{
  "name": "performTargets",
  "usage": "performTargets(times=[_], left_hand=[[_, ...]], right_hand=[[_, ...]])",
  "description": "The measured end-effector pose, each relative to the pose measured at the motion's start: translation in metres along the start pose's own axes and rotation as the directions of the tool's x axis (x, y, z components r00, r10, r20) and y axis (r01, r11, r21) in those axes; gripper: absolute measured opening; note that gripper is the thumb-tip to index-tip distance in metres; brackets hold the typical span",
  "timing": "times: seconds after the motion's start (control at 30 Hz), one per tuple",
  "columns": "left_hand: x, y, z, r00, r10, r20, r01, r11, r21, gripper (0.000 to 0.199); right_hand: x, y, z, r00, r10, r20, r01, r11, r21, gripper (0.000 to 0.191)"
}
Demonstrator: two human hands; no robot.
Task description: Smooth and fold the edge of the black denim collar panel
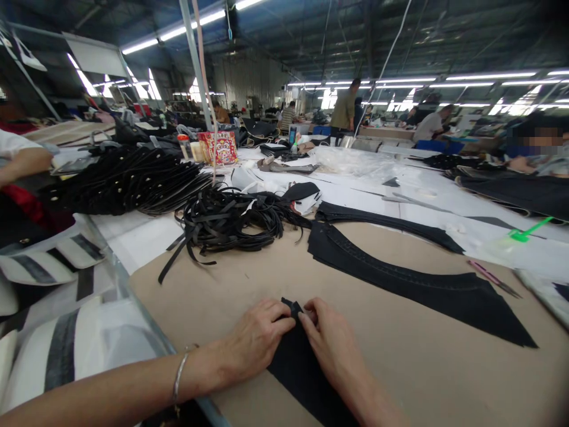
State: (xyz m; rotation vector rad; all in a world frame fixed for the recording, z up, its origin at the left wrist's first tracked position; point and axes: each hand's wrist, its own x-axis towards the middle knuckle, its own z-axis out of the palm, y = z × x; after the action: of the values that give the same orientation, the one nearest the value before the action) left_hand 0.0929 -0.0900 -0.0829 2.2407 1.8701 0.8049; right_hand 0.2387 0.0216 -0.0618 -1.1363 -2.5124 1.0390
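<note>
A black fabric piece [302, 367] lies on the tan work surface [231, 296], its narrow end pointing away from me. My left hand [260, 335] pinches the left edge of that end between thumb and fingers; a bracelet is on the wrist. On the other side, my right hand [331, 338] has its thumb and curled fingers on the right edge of the same end. The fingertips of both hands nearly meet over a small fold there. Beyond them lie a stack of curved black pieces [400, 276] and a tangle of black strips [231, 219].
A pink-handled pointed tool [493, 277] lies at the right. A big pile of black pieces [133, 178], a red patterned packet [219, 147] and a bright green tool [528, 231] are further back. Padded white pieces [57, 338] sit left of the table edge. Several people work around.
</note>
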Motion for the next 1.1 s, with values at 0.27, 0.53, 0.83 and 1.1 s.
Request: performTargets(times=[0.27, 0.53, 0.83, 1.1], left_hand=[[0.031, -0.016, -0.021, 0.865, -0.496, 0.076, 0.458, 0.720, -0.521, 0.045], [0.045, 0.005, -0.043, 0.857, -0.342, 0.386, 0.516, 0.543, -0.663, 0.025], [0.042, 0.038, -0.063, 0.875, -0.396, 0.279, 0.483, 0.669, -0.565, 0.014], [0.036, 0.058, -0.065, 0.886, -0.406, 0.225, 0.463, 0.806, -0.369, 0.015]], right_hand=[[0.011, 0.003, -0.002, 0.994, -0.024, 0.110, -0.004, 0.970, 0.244, 0.017], [-0.008, 0.002, -0.025, 0.981, -0.129, 0.146, 0.046, 0.881, 0.471, 0.032], [-0.042, -0.019, -0.030, 0.703, -0.602, -0.378, 0.535, 0.798, -0.277, 0.017], [-0.053, -0.021, -0.029, 0.641, -0.692, -0.331, 0.535, 0.712, -0.455, 0.021]])
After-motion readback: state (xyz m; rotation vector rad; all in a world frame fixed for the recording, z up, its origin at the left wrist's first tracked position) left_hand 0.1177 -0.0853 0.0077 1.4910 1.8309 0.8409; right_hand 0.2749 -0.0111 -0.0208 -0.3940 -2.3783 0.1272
